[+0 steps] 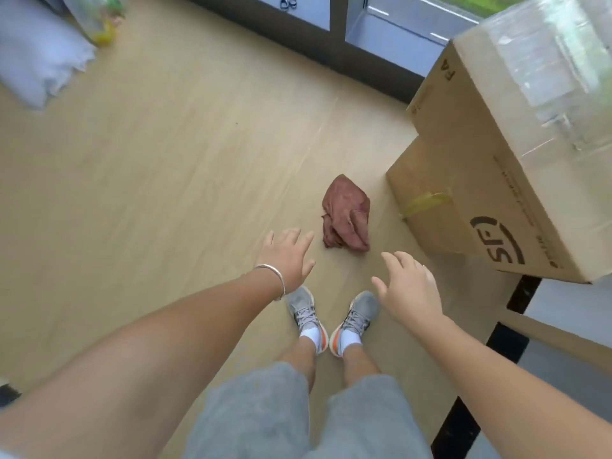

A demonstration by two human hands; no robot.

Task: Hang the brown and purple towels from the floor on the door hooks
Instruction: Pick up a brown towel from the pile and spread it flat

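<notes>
A crumpled brown towel [346,215] lies on the light wooden floor [159,167], just ahead of my feet. My left hand [287,260], with a silver bracelet at the wrist, is stretched out with spread fingers, a little left of and nearer than the towel, holding nothing. My right hand [409,283] reaches forward on the other side, fingers apart and empty, below and right of the towel. Neither hand touches it. No purple towel, door or hooks are in view.
Large cardboard boxes [490,167] are stacked close on the right of the towel. A dark window frame [334,44] runs along the far wall. A pale cushion [36,58] and a plastic bag [96,18] lie at the far left.
</notes>
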